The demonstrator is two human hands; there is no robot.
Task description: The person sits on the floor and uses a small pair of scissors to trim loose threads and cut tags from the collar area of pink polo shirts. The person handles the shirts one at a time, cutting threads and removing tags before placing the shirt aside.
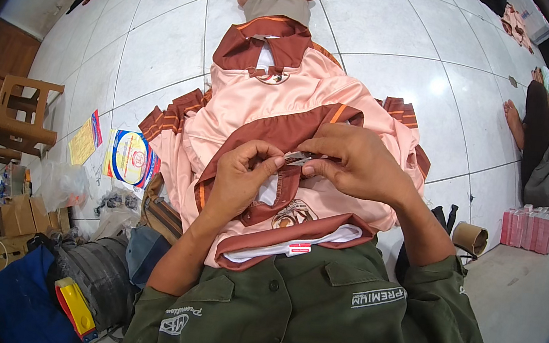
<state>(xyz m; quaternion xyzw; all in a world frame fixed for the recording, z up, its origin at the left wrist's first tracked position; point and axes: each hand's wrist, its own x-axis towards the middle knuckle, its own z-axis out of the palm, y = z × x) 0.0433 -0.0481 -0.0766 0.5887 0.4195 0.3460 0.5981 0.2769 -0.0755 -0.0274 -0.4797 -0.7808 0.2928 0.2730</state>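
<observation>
Pink satin shirts [258,92] with rust-brown collars and orange stripes lie in a layered heap over my lap and legs. My right hand [353,160] holds a small metal cutting tool [297,158], probably thread snips, between thumb and fingers. Its tip points at the fingertips of my left hand [248,173], which are pinched near the shirt's brown placket [289,187]; whether they hold thread or cloth is too small to tell. Below the hands, a round embroidered badge [295,215] shows on the pink cloth. The near shirt's brown hem or collar edge [297,236] has a white lining and a tag.
A brown plastic stool [24,115], printed plastic packets [132,158], a dark bag [95,273] and a blue cap [145,253] are at left. At right are a brown tape roll [470,239], stacked pink boxes [529,229] and another person's legs [537,126].
</observation>
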